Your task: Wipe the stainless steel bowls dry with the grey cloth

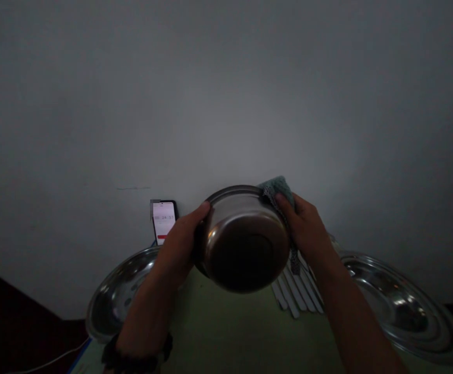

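Note:
A shiny metal pot (245, 244) is held up above the table, tilted so that its rounded underside faces me. My left hand (182, 239) grips its left side, thumb lying near the rim. On the opposite side, my right hand (304, 223) presses a grey-green cloth (279, 187) against the rim and wall. Part of the cloth hangs down below that hand. The inside of the pot is turned away and hidden.
Behind the left arm stands a metal basin (111, 291); another basin (405, 311) is at the right. Several flat-handled utensils (298, 291) lie on the green tabletop (226, 332). A lit phone (164, 221) leans against the wall (226, 104).

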`<control>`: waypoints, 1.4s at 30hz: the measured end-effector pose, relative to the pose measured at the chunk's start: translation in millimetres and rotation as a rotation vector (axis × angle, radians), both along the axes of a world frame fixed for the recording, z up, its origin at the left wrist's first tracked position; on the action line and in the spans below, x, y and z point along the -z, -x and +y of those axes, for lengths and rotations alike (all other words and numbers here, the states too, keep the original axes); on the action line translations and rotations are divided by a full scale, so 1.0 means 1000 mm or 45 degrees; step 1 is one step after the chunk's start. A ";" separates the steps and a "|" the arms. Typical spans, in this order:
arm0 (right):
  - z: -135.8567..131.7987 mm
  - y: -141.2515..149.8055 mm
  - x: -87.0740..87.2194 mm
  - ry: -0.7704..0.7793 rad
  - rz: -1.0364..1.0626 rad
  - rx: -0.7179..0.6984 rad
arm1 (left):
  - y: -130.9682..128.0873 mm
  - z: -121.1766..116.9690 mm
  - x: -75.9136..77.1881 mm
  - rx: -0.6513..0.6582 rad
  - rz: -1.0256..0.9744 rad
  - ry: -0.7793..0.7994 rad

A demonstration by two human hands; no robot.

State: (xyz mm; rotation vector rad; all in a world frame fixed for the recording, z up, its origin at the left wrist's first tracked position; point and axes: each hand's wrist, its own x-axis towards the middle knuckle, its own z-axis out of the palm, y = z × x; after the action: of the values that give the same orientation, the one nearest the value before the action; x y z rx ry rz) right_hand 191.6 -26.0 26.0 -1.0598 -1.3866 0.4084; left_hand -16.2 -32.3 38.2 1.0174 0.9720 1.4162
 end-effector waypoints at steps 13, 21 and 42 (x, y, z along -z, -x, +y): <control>-0.004 0.013 0.001 -0.060 0.143 0.046 | -0.001 -0.001 -0.005 -0.048 -0.056 -0.002; -0.005 0.009 -0.001 -0.203 0.191 0.334 | -0.001 0.003 0.000 -0.056 0.010 -0.113; -0.002 0.042 0.021 -0.312 -0.194 0.075 | -0.026 -0.012 -0.001 -0.102 0.780 -0.309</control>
State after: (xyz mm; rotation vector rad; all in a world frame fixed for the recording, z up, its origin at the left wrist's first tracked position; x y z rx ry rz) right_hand 149.6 -27.6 5.2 -0.9415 -1.4934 0.1117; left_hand 9.8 -44.5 39.2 1.6669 1.3063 1.3309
